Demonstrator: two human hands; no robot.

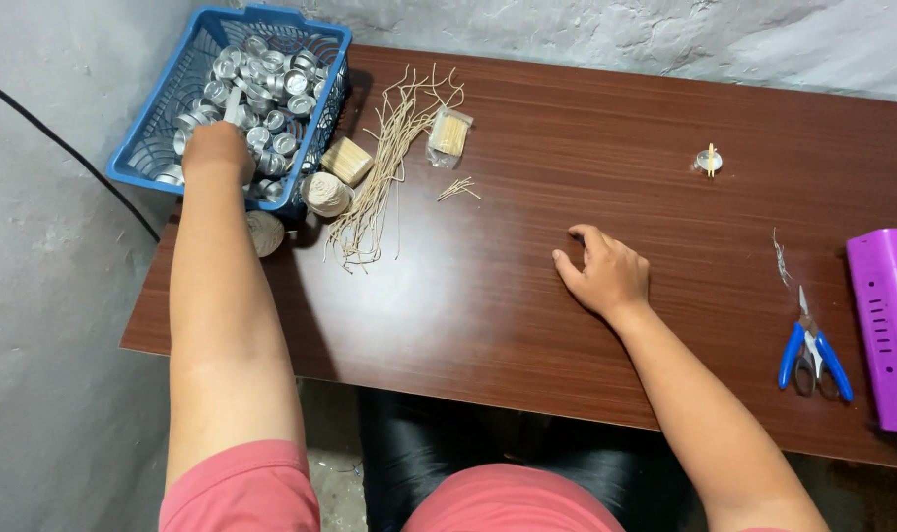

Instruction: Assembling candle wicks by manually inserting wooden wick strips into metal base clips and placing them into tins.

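The left hand (pixel 217 148) reaches into the blue basket (pixel 148 148) at ten o'clock on the table, its fingers pointed away and buried among the small metal cups (pixel 271 84). One finger shows pointing up between the cups; whether the rest close on a cup cannot be told, since the back of the hand hides them. The cups are round, shallow, silvery and shiny, heaped loosely in the basket. The right hand (pixel 606 276) rests near the middle of the table (pixel 586 128), fingers curled loosely with tips on the wood, holding nothing.

Just outside the basket at its four o'clock lie two balls of pale string (pixel 325 194), one partly hidden behind the left forearm, with a bundle of cut wicks (pixel 384 158), a wooden block (pixel 346 160) and a small clear packet of sticks (pixel 449 133). A single cup with a stick across it (pixel 709 160) sits at two o'clock. Blue-handled scissors (pixel 813 355) lie at four o'clock, beside a purple box (pixel 887 325) cut off by the frame.
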